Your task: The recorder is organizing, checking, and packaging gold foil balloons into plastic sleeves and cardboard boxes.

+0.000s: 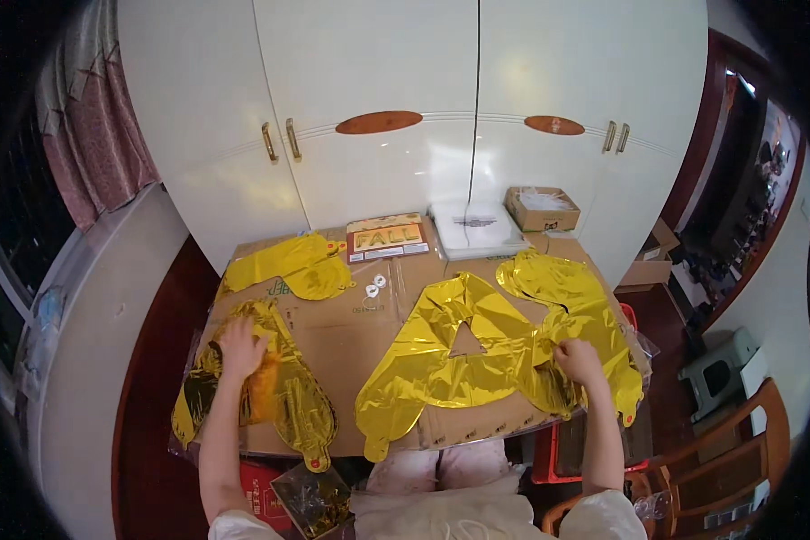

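Several flat, uninflated gold foil balloons lie on a cardboard-covered table. My left hand (pixel 241 351) rests on a crumpled foil balloon (pixel 301 409) at the left, its fingers apart on the upper part of the foil. Across the middle is an A-shaped foil balloon (pixel 441 373) with a triangular hole. My right hand (pixel 580 362) is closed at the edge of a curved foil balloon (pixel 607 346) on the right, pinching its foil near the A's right leg. A further foil balloon (pixel 283 265) lies flat at the back left, beyond my left hand.
At the back stand a printed orange card pack (pixel 387 238), a stack of clear plastic bags (pixel 477 232) and a small cardboard box (pixel 543 210). Two small white rolls (pixel 375 286) lie mid-table. Below are an open box (pixel 310 499), a red crate (pixel 549 459) and a wooden chair (pixel 729 450).
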`<state>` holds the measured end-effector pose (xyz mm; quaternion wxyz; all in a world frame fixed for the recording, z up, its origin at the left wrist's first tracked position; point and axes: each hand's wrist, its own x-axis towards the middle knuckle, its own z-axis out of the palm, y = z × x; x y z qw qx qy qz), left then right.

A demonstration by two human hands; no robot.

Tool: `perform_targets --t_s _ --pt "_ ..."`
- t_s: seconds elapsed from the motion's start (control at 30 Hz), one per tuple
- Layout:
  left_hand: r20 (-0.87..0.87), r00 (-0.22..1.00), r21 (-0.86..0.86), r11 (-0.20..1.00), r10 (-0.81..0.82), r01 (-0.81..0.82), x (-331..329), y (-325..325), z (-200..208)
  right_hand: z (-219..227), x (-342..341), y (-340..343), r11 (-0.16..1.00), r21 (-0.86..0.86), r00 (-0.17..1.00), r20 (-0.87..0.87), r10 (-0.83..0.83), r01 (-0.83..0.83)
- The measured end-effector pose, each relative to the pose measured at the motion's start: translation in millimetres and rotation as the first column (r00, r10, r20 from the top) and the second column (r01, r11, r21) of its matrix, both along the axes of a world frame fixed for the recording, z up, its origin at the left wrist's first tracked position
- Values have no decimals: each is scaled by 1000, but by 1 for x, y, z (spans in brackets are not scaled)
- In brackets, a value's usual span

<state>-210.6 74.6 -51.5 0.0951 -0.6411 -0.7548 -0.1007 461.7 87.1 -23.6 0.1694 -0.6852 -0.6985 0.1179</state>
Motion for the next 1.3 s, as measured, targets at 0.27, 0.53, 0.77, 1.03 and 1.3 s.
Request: perform_targets --t_s 0.27,0.53,0.77,1.03,1.3 --pt "482 764 -14 868 -429 496 208 79 8 39 -27 -18 985 123 956 -255 147 -119" --pt "800 579 -116 907 -157 405 299 155 15 40 -28 -52 859 416 916 -130 380 -297" --pt "266 814 -63 834 -516 549 321 124 23 3 -11 -35 990 135 972 -233 -4 37" --pt "182 781 -316 717 -597 621 311 84 9 -2 -19 -28 997 46 998 24 -65 64" --pt "76 796 -125 786 -601 605 301 87 3 5 -23 -35 963 269 992 111 -63 31"
